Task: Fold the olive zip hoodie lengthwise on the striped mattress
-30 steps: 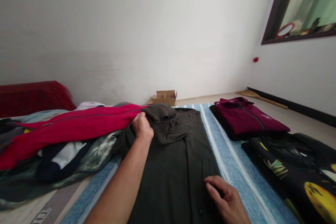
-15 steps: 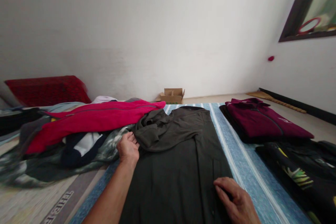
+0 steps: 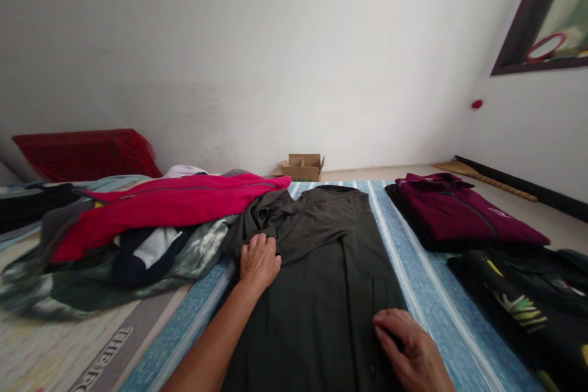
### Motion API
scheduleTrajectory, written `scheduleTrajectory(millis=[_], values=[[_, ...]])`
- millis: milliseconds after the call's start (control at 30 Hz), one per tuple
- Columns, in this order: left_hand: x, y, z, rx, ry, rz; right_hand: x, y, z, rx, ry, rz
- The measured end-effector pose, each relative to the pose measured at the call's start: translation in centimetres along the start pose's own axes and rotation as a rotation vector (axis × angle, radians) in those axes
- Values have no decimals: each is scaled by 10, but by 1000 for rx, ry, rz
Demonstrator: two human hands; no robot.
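Note:
A dark grey-green long-sleeved top [image 3: 303, 306] lies spread out before me, its neckline at the far end and a slit-like pocket on its right side. Its left sleeve is bunched and folded inward near the shoulder. My left hand [image 3: 260, 262] rests on that bunched sleeve, fingers curled down over the cloth; the fingertips are partly hidden. At the top's right edge, low in the view, my right hand [image 3: 407, 343] is closed with thumb and fingers together on the fabric.
A heap of loose clothes with a pink-red garment [image 3: 184, 208] lies on the left. Folded clothes sit on the right: a maroon zip top [image 3: 463, 208] and a black patterned garment [image 3: 519, 300]. Underneath is a blue striped sheet [image 3: 427, 263]. Beyond the far edge stands a cardboard box [image 3: 303, 165].
My left hand has moved right, from the sleeve's outer left side onto the bunched sleeve, turning palm down. My right hand stays at the top's right edge.

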State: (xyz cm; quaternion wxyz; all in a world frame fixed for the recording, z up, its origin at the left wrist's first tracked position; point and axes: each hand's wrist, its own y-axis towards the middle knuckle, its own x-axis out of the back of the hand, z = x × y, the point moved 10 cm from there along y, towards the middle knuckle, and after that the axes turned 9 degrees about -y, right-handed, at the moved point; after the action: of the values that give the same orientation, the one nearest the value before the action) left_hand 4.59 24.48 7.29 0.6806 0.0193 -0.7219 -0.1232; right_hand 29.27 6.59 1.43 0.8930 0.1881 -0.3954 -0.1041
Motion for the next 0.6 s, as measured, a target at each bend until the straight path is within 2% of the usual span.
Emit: scheduleTrajectory(millis=[133, 267, 433, 600], values=[[-3, 1, 11, 33, 17, 37, 1, 22, 6, -5, -95, 62], [-1, 1, 21, 43, 11, 22, 3, 72, 16, 64, -241, 15], [2, 5, 33, 71, -36, -35, -24, 138, 18, 100, -514, 4], [4, 12, 52, 124, -95, -86, -60, 169, 3, 74, -651, 93]])
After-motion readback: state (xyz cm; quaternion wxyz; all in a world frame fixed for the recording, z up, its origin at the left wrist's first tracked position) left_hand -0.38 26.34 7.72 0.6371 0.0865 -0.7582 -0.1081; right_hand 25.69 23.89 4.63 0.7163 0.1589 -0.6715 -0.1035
